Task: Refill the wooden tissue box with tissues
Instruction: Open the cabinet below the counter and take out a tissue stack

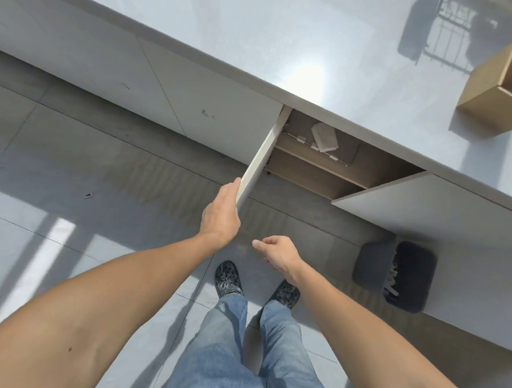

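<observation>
Under the worktop [314,40], centre of the frame: cupboard door [261,157] swung outward, left hand [220,215] clamped on its lower edge, fingers wrapped over the far side. Right hand [277,249] lower centre, free, fingers loosely apart, touching nothing. Inside the cupboard, on the brown shelf [315,160] behind a thin wire rail: pale pack of tissues [324,137], flat, long axis running from upper left to lower right, roughly along the shelf front. Probably light and soft, easily crushed, wrapper perhaps a little slick; best taken across the short width with thumb on one long side and fingers on the other, lifted clear over the rail. At the right edge of the frame, on the worktop: wooden tissue box [494,89], partly cut off, long axis slanting toward the upper right, open side facing right. Stiff and likely stable, no need to steady much. Grey bin [397,275] on the floor lower right.
</observation>
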